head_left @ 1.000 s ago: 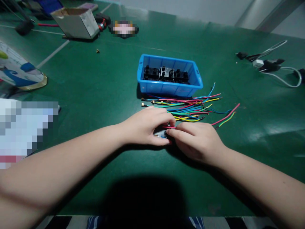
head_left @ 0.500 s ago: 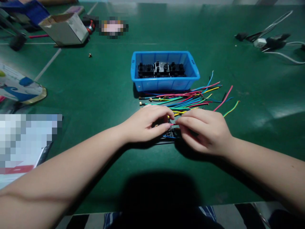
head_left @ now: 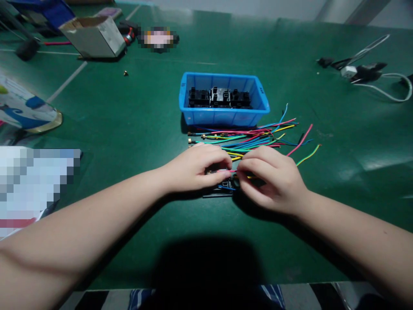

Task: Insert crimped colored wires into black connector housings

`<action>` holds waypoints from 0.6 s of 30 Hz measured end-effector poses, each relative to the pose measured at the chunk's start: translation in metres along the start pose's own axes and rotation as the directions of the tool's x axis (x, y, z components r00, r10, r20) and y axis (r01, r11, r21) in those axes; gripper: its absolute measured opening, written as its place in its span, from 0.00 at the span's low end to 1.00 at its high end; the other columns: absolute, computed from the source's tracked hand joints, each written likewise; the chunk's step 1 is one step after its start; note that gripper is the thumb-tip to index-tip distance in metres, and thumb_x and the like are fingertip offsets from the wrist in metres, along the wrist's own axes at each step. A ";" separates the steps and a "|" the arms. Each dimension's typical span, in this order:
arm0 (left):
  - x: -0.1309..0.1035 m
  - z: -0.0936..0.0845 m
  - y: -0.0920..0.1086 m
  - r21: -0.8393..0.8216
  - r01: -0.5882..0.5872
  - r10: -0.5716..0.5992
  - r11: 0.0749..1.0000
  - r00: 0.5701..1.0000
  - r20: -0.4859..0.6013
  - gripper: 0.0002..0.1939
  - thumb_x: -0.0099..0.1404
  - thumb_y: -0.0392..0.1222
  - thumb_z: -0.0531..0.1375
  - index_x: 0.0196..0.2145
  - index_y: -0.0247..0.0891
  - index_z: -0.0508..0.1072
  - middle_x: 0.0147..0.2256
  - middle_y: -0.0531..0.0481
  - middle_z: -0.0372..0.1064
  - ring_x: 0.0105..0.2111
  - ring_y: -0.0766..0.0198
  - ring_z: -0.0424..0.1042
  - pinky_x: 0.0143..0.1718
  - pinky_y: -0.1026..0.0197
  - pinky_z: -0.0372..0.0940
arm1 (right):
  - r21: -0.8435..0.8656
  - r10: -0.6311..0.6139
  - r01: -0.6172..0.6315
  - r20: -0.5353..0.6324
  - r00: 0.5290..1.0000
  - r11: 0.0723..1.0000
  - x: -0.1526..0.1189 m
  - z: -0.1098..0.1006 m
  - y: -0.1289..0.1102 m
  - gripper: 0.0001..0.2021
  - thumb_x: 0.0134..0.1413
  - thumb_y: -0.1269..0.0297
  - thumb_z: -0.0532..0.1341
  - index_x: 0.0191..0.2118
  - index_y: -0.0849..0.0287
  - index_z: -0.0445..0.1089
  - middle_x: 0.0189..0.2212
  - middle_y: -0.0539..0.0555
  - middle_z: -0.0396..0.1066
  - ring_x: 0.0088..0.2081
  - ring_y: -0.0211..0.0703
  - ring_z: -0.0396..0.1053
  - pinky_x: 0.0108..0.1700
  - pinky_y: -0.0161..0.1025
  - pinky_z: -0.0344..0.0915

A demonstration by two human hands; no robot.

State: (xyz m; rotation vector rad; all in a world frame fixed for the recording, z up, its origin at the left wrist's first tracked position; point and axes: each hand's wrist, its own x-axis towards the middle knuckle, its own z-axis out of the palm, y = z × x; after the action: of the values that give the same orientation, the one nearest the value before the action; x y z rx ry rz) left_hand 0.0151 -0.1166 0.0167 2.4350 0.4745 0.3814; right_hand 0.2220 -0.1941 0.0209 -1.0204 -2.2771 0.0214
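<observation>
A short red wire (head_left: 232, 171) runs between my two hands, above a black plastic part (head_left: 227, 190) on the green table. My right hand (head_left: 274, 178) pinches the wire between thumb and fingertips. At its other end, my left hand (head_left: 200, 168) has curled fingers and its thumb against the wire, over the black part; the wire's tip is hidden there. A blue wire (head_left: 226, 187) lies across the part. Just beyond my hands is a bundle of coloured wires (head_left: 254, 141), several with brass-coloured terminals at their left ends.
A blue bin (head_left: 224, 117) holding several black plastic parts stands behind the wires. Farther left are an open carton (head_left: 105, 41), a small brass piece (head_left: 125, 73) and a printed container (head_left: 29, 107). Papers (head_left: 35, 185) lie near my left forearm; cables and plugs (head_left: 364, 71) at the far right.
The view has tilted slightly. The black part and my right hand have shifted a little left, and a yellow wire now shows by my right fingers. Both hands keep their grip.
</observation>
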 end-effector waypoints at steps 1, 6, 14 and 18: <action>0.000 0.000 0.000 -0.003 0.000 0.000 1.000 1.000 -0.004 0.12 0.70 0.47 0.55 0.41 0.37 0.73 0.37 0.49 0.75 0.39 0.62 0.71 0.43 0.59 0.60 | 0.004 -0.001 0.001 0.013 1.000 1.000 0.001 0.000 0.000 0.04 0.57 0.72 0.58 0.36 0.57 0.69 0.33 0.56 0.73 0.34 0.45 0.69 0.36 0.43 0.67; 0.000 -0.001 0.000 -0.037 0.027 -0.028 0.999 1.000 -0.010 0.11 0.68 0.45 0.57 0.40 0.37 0.74 0.35 0.50 0.75 0.36 0.63 0.71 0.40 0.60 0.61 | 0.023 -0.017 0.016 0.062 0.998 1.000 0.001 0.002 0.001 0.02 0.55 0.71 0.59 0.34 0.58 0.68 0.33 0.57 0.74 0.35 0.45 0.68 0.36 0.43 0.64; 0.002 -0.003 0.003 -0.082 0.072 -0.072 0.994 0.997 0.006 0.10 0.68 0.44 0.58 0.40 0.37 0.75 0.35 0.51 0.75 0.37 0.64 0.72 0.41 0.61 0.63 | 0.062 -0.037 0.031 0.087 0.996 0.998 0.000 0.002 0.003 0.04 0.54 0.72 0.59 0.36 0.58 0.69 0.37 0.58 0.75 0.37 0.46 0.69 0.38 0.44 0.66; 0.002 -0.003 0.002 -0.089 0.063 -0.063 0.994 0.998 0.002 0.09 0.67 0.44 0.58 0.39 0.38 0.75 0.35 0.51 0.75 0.36 0.65 0.71 0.40 0.62 0.63 | 0.091 -0.063 0.056 0.077 0.995 0.994 0.001 0.002 0.003 0.06 0.54 0.73 0.58 0.37 0.58 0.69 0.37 0.57 0.75 0.38 0.47 0.70 0.39 0.44 0.67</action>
State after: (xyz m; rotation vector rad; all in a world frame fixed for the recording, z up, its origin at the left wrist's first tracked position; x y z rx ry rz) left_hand 0.0162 -0.1163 0.0204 2.3284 0.5223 0.3695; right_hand 0.2223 -0.1909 0.0192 -0.9209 -2.3558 0.1395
